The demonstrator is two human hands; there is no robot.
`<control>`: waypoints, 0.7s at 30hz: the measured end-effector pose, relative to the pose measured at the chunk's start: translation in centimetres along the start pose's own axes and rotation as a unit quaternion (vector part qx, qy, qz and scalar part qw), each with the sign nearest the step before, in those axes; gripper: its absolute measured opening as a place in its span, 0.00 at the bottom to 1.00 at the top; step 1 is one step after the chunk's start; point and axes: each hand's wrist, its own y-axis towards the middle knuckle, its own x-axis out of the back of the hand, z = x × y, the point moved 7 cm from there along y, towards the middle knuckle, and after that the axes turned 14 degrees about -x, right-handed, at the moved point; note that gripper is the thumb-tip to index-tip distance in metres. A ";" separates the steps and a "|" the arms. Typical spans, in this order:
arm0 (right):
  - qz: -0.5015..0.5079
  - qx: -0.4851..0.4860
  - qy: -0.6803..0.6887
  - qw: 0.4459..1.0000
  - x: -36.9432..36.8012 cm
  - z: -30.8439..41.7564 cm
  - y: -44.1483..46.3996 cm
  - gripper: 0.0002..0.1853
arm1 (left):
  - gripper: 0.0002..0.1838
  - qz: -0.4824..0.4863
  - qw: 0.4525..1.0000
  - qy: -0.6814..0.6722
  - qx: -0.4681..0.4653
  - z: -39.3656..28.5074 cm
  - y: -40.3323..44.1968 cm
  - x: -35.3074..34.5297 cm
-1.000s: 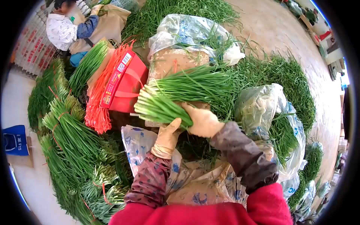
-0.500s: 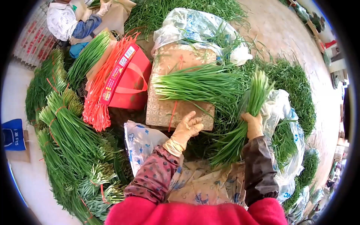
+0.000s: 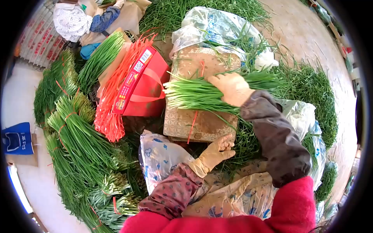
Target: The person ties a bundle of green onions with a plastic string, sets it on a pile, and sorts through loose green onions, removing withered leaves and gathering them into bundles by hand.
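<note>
A thick bunch of garlic chives (image 3: 196, 93) lies across a worn, tile-patterned block (image 3: 202, 126), pale stem ends to the left. My gloved right hand (image 3: 232, 89) comes over the bunch from the right, its fingers closed around the upper stems. Under the bunch runs a red tie strip (image 3: 192, 126), visible above and below it. My gloved left hand (image 3: 215, 153) is at the block's near edge, holding nothing, fingers loosely bent and apart.
Left of the block stand a red bag (image 3: 145, 91) and a bundle of red ties (image 3: 112, 101). Tied chive bunches (image 3: 77, 132) are heaped at the left. Clear plastic (image 3: 217, 29) and loose chives (image 3: 311, 93) lie around. Another person's sleeve (image 3: 105, 19) shows at upper left.
My right hand has moved up and left, bringing its handful of chives onto the bunch on the block. My left hand has shifted slightly right and down in view. The whole view has shifted.
</note>
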 end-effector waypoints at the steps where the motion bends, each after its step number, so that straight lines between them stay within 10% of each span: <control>1: -0.003 -0.013 -0.010 1.000 -1.9 -0.1 0.6 0.35 | 0.39 0.002 1.000 0.002 0.004 -1.1 0.1 -0.2; 4: -0.055 -0.119 0.017 0.991 -6.9 -0.9 1.4 0.36 | 0.39 0.036 0.852 0.508 -0.119 -6.5 0.0 0.9; 7: -0.088 -0.124 0.078 0.985 -6.3 -0.5 1.6 0.30 | 0.47 -0.013 0.674 0.693 -0.256 -15.4 2.9 0.9; 11: -0.060 -0.167 0.132 0.975 -6.1 -0.9 0.1 0.25 | 0.69 0.034 0.384 0.921 -0.049 -15.8 9.6 2.6; 16: -0.120 -0.191 0.144 0.963 -7.7 -1.0 -1.8 0.24 | 0.73 0.021 0.469 0.883 0.030 -11.3 13.7 10.3; 21: -0.227 -0.160 0.282 0.918 -1.0 -2.5 -16.8 0.33 | 0.73 0.010 0.433 0.901 0.019 -11.1 13.8 11.5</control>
